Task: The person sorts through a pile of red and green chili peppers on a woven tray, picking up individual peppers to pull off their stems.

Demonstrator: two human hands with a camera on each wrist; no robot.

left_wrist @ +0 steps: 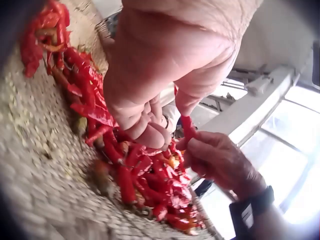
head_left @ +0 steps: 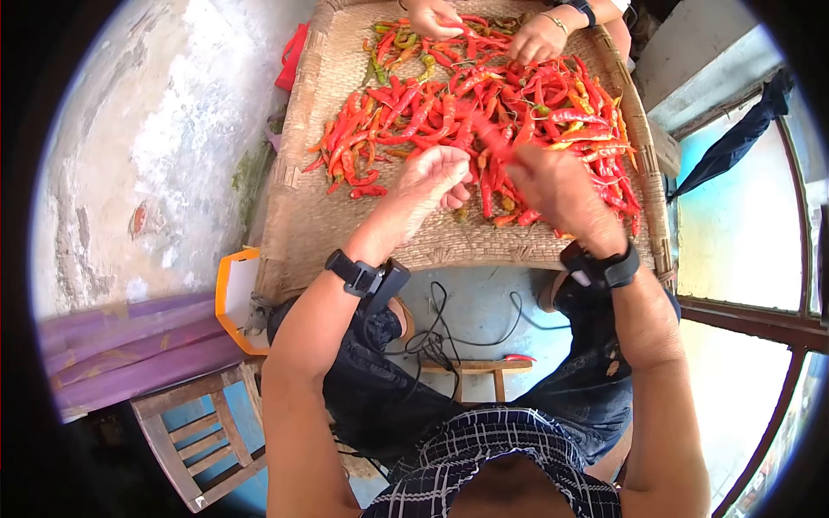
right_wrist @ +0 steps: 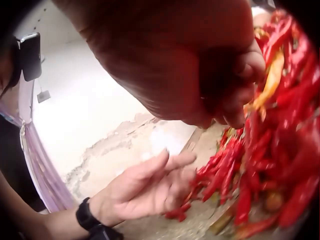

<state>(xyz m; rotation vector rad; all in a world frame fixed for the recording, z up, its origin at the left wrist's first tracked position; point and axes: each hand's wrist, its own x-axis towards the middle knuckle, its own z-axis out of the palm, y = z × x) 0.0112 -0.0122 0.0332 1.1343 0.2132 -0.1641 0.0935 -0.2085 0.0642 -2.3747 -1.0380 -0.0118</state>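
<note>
A large heap of red chili peppers (head_left: pixel 414 112) lies on a woven bamboo tray (head_left: pixel 294 207). My right hand (head_left: pixel 561 194), blurred in the head view, grips a red chili pepper (left_wrist: pixel 188 126) above the near side of the heap. Just left of it, over the heap's near edge, is my left hand (head_left: pixel 436 181), its fingers loosely bent with nothing visible in them. In the right wrist view the curled right fingers (right_wrist: pixel 235 100) hide the held pepper, while the left hand (right_wrist: pixel 150 187) shows relaxed fingers close to the peppers.
Across the tray, another person's two hands (head_left: pixel 540 39) work among the peppers, one holding a red pepper. A wall (head_left: pixel 147 155) stands close on the left, a window (head_left: pixel 743 207) on the right. Below are black cables (head_left: pixel 436 337), a wooden stool (head_left: pixel 475 367) and a wooden chair (head_left: pixel 203 432).
</note>
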